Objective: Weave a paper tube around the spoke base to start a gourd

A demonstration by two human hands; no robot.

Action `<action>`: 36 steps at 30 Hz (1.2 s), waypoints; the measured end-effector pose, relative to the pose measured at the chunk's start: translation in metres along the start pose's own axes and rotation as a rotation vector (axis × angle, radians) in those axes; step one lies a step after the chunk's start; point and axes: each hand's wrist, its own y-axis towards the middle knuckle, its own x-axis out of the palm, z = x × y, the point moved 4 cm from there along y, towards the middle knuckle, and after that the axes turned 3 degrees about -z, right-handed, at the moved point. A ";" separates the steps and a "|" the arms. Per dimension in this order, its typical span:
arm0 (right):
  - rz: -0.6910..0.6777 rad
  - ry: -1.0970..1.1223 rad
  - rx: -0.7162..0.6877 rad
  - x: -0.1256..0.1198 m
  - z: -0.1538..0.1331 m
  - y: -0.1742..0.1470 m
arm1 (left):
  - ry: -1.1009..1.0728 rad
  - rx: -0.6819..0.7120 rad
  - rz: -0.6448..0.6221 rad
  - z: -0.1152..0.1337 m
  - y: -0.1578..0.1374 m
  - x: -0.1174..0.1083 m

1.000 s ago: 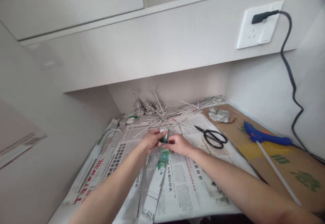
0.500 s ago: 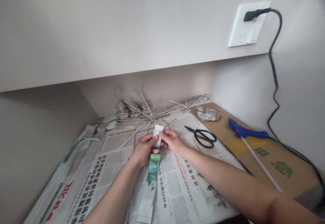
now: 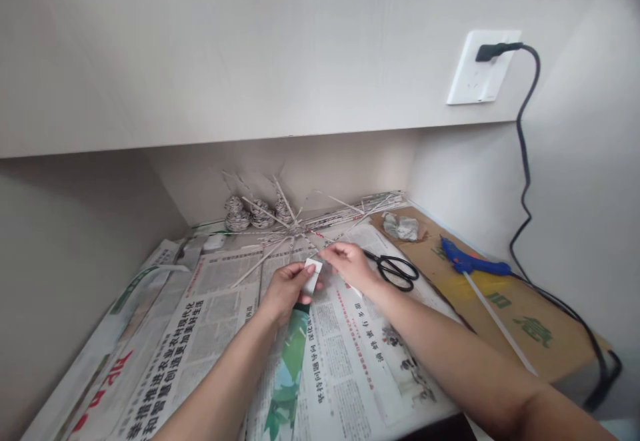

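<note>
My left hand [image 3: 290, 287] pinches a folded paper strip between thumb and fingers. Its white folded end [image 3: 313, 274] sticks up past the thumb, while the green leaf-printed length [image 3: 289, 367] trails below toward the near edge. Just right of that fold is my right hand [image 3: 346, 264], apart from the strip, with thumb and fingertips drawn together; whatever lies between them is hidden. A thin pale stick [image 3: 355, 290] shows below the right palm. Behind both hands, a star-shaped piece of paper sticks [image 3: 296, 230] lies with its spokes spread.
Black-handled scissors [image 3: 397, 272] lie beside my right wrist. Farther right, a blue glue gun [image 3: 470, 257] rests on cardboard [image 3: 535, 304], its cord [image 3: 525, 181] plugged into a wall socket [image 3: 483, 74]. Woven gourd shapes [image 3: 263, 214] stand at the back. Newspaper [image 3: 210, 334] covers the table.
My right hand has let go of the strip and moved slightly right. The strip's raised white end is shorter, and more green print shows below my left hand. The view has shifted slightly.
</note>
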 end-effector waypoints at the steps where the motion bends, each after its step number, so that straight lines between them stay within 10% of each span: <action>1: 0.042 -0.121 -0.033 -0.014 -0.003 0.005 | -0.014 0.007 0.012 0.000 0.001 -0.001; 6: 0.422 -0.957 0.099 -0.112 -0.010 0.023 | -0.061 0.008 0.072 0.002 0.003 -0.008; 9: 0.265 -1.279 0.532 -0.155 0.009 0.022 | -0.054 0.021 0.098 0.004 0.003 -0.011; 14: 0.154 -1.328 0.555 -0.171 0.027 0.017 | -0.027 0.008 0.071 0.003 0.002 -0.007; 27: 0.323 -1.337 0.579 -0.165 0.016 0.025 | -0.065 0.001 0.066 0.002 0.001 -0.004; 30: 0.492 -1.384 0.359 -0.136 -0.009 0.024 | -0.064 0.008 0.071 0.002 0.001 -0.004; 36: -0.170 -0.324 0.191 -0.014 -0.004 0.013 | -0.080 0.028 0.044 0.004 -0.001 -0.002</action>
